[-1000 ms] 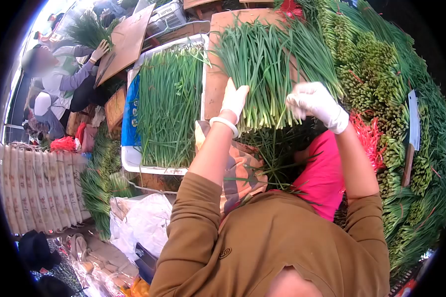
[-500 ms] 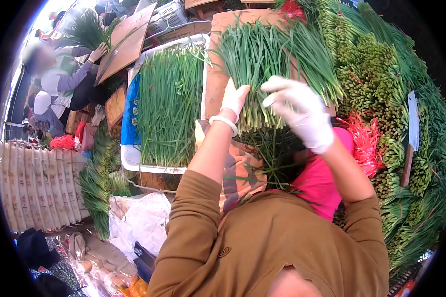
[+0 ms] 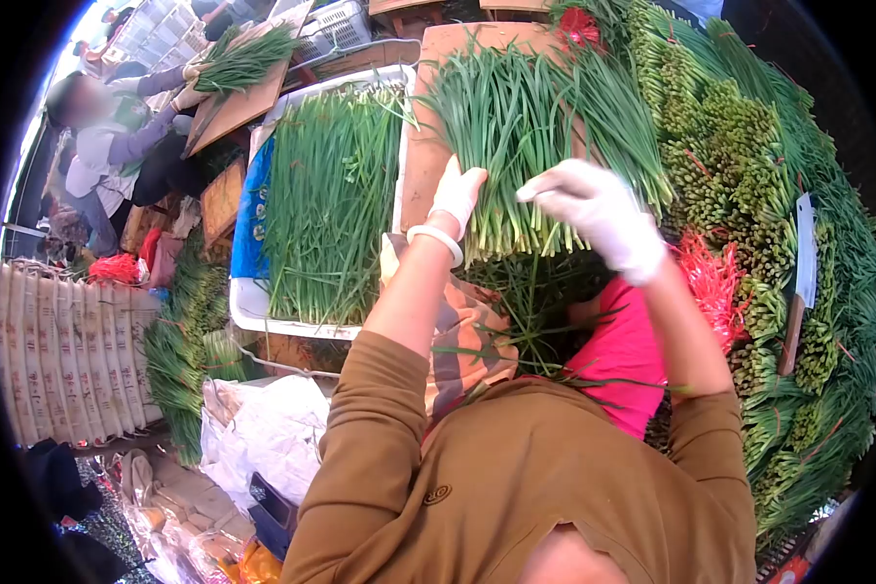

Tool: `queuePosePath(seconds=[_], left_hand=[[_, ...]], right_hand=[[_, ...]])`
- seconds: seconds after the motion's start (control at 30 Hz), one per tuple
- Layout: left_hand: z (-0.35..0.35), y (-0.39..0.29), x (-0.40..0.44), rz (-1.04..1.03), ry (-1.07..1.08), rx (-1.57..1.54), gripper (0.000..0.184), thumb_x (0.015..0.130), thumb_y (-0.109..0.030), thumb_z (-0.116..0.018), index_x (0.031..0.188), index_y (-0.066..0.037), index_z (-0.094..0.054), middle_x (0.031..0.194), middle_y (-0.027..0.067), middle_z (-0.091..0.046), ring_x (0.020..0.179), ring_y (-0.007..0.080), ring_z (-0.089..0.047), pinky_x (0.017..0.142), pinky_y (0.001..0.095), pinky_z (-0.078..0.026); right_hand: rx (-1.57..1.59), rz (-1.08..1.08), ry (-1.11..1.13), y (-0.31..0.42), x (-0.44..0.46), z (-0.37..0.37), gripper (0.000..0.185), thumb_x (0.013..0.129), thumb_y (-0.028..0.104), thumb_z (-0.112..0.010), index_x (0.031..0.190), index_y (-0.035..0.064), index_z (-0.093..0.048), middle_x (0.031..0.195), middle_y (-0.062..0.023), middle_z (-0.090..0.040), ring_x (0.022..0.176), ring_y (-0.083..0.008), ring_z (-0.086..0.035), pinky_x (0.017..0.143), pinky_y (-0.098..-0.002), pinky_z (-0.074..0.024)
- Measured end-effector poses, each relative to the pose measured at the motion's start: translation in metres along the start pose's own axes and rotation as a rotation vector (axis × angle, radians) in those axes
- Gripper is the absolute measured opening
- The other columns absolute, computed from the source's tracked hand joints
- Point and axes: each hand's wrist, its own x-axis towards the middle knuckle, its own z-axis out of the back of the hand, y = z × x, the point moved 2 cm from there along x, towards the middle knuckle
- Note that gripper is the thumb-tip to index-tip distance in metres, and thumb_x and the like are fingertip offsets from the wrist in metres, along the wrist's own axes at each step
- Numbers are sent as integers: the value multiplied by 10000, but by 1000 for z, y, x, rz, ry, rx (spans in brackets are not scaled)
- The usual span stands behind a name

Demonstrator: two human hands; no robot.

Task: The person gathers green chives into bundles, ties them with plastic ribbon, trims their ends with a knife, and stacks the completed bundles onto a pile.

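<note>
Long green stalks [image 3: 511,127] with pale cut ends lie spread on a brown board [image 3: 420,185]. My left hand [image 3: 457,195], in a white glove, rests at the left edge of these stalks, thumb apart from the fingers. My right hand [image 3: 599,214], also gloved, is raised over the pale ends at their right side, its fingers bent together; whether anything small is between them cannot be made out. A second bunch [image 3: 623,127] lies on the right part of the board.
A white tray [image 3: 248,310] full of green stalks stands to the left. Bundled stalks [image 3: 730,136] are piled at the right, with a knife [image 3: 805,258] and red ties [image 3: 706,292] on them. Another person [image 3: 117,136] handles greens at the upper left.
My right hand lifted away from the pale ends, opened, and its fingers have since drawn together. My left hand has hardly moved. The other person now has both hands on a bunch.
</note>
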Motion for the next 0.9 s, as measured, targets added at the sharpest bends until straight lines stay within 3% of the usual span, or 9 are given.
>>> queuePosePath(seconds=[0.03,0.1,0.2,0.53,0.63,0.73,0.8,0.83,0.9], left_hand=[[-1,-2,-3,-6,-6,-32,475,783,-134,-547,1245,-35,-494,1076,121,-615,943,224,-586,846,317,-457],[5,8,5,-19,-31,34,498,781,-151,-551,1263,-45,-490,1102,135,-613,972,236,-583,860,327,-451],[8,14,11,-8,-68,123,551,779,-192,-550,1304,-47,-461,1139,157,-605,1011,262,-573,893,347,-436],[-4,-6,-12,-18,-153,130,511,835,-191,-529,1310,-29,-434,1156,144,-581,1031,239,-543,926,342,-417],[-2,-9,-14,-5,-105,67,535,790,-148,-530,1306,-36,-443,1113,138,-604,979,232,-582,877,334,-460],[0,-2,-8,-87,-106,120,481,798,-141,-529,1262,-31,-466,1087,124,-610,949,213,-588,848,324,-473],[-2,-5,-13,-54,-89,46,467,803,-146,-534,1250,-28,-472,1067,121,-615,935,208,-590,839,321,-476],[-3,-7,-15,-39,-79,8,459,806,-148,-536,1244,-26,-475,1056,120,-618,928,206,-591,835,319,-477],[-1,3,-8,-25,-99,88,617,799,-234,-590,1340,-12,-392,1225,174,-542,1096,267,-538,950,351,-420]], right_hand=[[-150,134,22,-27,10,-21,146,841,174,-618,935,102,-704,857,-76,-652,812,-214,-619,723,-326,-485],[-359,124,56,-53,23,-49,138,824,208,-629,903,116,-694,883,-112,-647,849,-288,-618,742,-383,-489],[-555,-71,215,-65,37,-63,134,810,210,-632,879,103,-675,877,-122,-650,855,-313,-623,742,-403,-492],[-715,-57,240,-77,51,-95,218,811,263,-564,832,63,-650,798,-155,-653,785,-354,-630,727,-438,-498],[-377,-102,-2,-69,43,-73,256,815,294,-565,832,51,-644,816,-173,-643,793,-354,-620,725,-409,-498],[389,-19,-282,-67,33,-35,88,832,141,-620,814,55,-620,751,44,-575,703,-74,-519,653,-234,-440],[599,-99,-235,-53,17,0,88,884,138,-602,833,67,-592,720,72,-497,628,-20,-411,569,-175,-328],[596,-99,-127,-53,9,18,141,874,169,-626,782,64,-606,733,23,-580,593,-26,-478,534,-188,-383],[524,-419,105,-53,-9,34,192,894,193,-600,752,64,-608,681,20,-587,537,-43,-483,494,-199,-383]])
